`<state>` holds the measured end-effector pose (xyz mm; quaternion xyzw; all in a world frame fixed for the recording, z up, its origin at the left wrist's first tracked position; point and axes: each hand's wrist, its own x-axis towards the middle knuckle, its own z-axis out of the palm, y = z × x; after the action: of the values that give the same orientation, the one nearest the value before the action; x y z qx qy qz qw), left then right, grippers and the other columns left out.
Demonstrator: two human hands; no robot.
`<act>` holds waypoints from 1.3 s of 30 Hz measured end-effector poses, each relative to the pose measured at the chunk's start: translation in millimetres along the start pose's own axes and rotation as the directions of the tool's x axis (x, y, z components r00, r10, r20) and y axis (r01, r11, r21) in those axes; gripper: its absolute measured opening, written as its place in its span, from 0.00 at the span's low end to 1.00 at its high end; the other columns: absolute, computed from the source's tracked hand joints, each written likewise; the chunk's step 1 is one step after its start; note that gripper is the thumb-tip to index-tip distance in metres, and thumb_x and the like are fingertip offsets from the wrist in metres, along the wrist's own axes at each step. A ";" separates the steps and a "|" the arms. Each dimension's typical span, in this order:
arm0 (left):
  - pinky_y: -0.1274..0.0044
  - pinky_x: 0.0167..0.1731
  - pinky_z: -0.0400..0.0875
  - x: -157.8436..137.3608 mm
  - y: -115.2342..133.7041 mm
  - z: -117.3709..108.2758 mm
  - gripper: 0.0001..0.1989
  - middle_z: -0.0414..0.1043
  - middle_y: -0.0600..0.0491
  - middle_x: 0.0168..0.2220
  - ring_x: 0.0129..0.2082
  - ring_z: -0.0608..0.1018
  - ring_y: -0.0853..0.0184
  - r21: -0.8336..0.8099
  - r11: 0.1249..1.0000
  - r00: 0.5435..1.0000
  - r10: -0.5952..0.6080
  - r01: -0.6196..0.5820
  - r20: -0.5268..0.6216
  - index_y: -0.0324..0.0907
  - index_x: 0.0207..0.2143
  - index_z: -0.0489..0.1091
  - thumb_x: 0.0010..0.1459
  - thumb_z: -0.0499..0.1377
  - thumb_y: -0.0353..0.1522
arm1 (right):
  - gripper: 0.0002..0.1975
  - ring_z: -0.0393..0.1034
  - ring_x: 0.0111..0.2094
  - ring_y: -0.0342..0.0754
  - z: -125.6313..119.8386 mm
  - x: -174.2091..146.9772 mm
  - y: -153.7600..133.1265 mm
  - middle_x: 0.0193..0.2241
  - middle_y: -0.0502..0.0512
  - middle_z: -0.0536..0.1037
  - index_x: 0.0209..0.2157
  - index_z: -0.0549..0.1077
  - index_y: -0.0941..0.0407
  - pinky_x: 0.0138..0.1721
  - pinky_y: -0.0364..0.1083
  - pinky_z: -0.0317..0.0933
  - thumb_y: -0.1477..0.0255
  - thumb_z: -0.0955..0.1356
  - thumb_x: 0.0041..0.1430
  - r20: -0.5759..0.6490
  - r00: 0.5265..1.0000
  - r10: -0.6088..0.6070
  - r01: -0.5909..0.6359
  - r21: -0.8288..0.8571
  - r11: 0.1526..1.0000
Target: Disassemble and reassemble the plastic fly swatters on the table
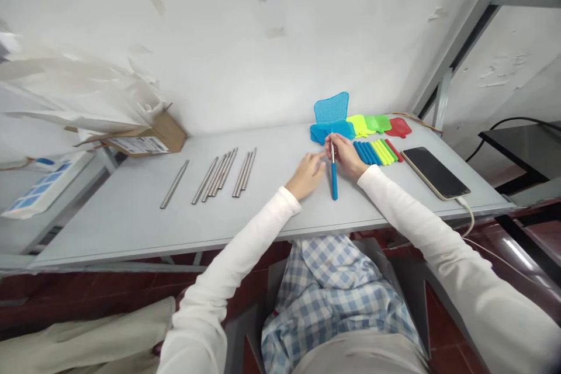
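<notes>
My right hand [345, 153] is closed around the thin metal rod of a fly swatter above the table. The swatter's blue handle [334, 182] points toward me. A blue mesh swatter head [331, 110] stands up beyond that hand; the join to the rod is hidden by the fingers. Just left of the rod is my left hand [308, 174], holding nothing, its fingers loosely apart and slightly blurred. More blue swatter heads [319, 132] lie flat behind my right hand, beside yellow [359, 125], green [378, 123] and red [398, 127] ones. Several coloured handle tubes [377, 152] are lined up beside my right wrist.
Several loose metal rods [219, 175] lie on the grey table [131, 228] to the left. An opened cardboard box [169, 134] sits at the back left. To the right lies a phone [436, 172] with a white cable [470, 216]. A white wall [210, 41] stands behind.
</notes>
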<state>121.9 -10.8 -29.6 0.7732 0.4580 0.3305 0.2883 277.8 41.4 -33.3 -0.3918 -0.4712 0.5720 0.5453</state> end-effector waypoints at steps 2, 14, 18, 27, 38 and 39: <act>0.56 0.64 0.53 -5.7 -12.3 -25.6 0.20 0.64 0.38 0.59 0.62 0.65 0.53 0.121 0.992 0.998 -0.034 0.041 -0.061 0.40 0.57 0.67 0.63 0.50 0.30 | 0.15 0.61 0.19 0.39 0.4 -1.9 -3.6 0.22 0.45 0.68 0.32 0.67 0.53 0.19 0.41 0.53 0.56 0.67 0.59 -0.031 0.999 0.021 -0.022 -0.013 1.000; 0.57 0.64 0.51 -55.5 -77.6 -108.0 0.26 0.58 0.51 0.68 0.68 0.59 0.57 0.705 0.633 0.940 -0.306 0.320 -0.151 0.50 0.64 0.62 0.66 0.42 0.32 | 0.14 0.56 0.18 0.39 6.2 -9.6 -4.7 0.19 0.45 0.66 0.30 0.67 0.54 0.19 0.41 0.51 0.59 0.64 0.63 -0.001 1.000 0.010 -0.010 -0.189 0.982; 0.59 0.64 0.52 -63.9 -88.6 -131.0 0.25 0.58 0.49 0.67 0.67 0.60 0.59 0.680 0.594 0.900 -0.347 0.429 -0.265 0.45 0.62 0.65 0.66 0.42 0.30 | 0.15 0.56 0.19 0.39 5.8 -9.3 -5.4 0.19 0.46 0.66 0.30 0.66 0.54 0.19 0.41 0.51 0.57 0.65 0.62 -0.010 1.000 0.021 -0.023 -0.207 0.978; 0.55 0.62 0.53 -90.5 -108.1 -177.7 0.27 0.59 0.44 0.67 0.65 0.63 0.56 0.667 0.550 0.864 -0.356 0.502 -0.357 0.46 0.64 0.62 0.68 0.40 0.37 | 0.11 0.57 0.19 0.39 5.8 -9.6 -4.7 0.20 0.46 0.66 0.30 0.67 0.55 0.19 0.41 0.51 0.64 0.62 0.64 -0.023 0.999 0.036 -0.040 -0.242 0.969; 0.49 0.64 0.48 -80.8 -110.7 -168.3 0.28 0.47 0.51 0.72 0.70 0.52 0.51 0.630 0.549 0.817 -0.512 0.549 -0.265 0.54 0.66 0.59 0.65 0.42 0.44 | 0.11 0.55 0.19 0.39 4.7 -9.4 -4.8 0.19 0.46 0.66 0.30 0.67 0.55 0.19 0.41 0.50 0.64 0.62 0.63 -0.021 1.000 0.023 -0.028 -0.271 0.962; 0.50 0.64 0.48 -82.4 -115.4 -171.8 0.28 0.48 0.50 0.71 0.70 0.53 0.52 0.620 0.555 0.818 -0.499 0.555 -0.285 0.53 0.66 0.58 0.66 0.41 0.43 | 0.11 0.55 0.19 0.40 4.7 -9.4 -4.8 0.19 0.46 0.66 0.30 0.67 0.55 0.19 0.41 0.50 0.63 0.63 0.62 -0.019 1.000 0.021 -0.025 -0.273 0.962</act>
<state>-100.9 -12.5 -30.7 0.6367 0.7663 0.0675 0.0535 275.5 31.4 -28.1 -0.4731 -0.5366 0.5047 0.4832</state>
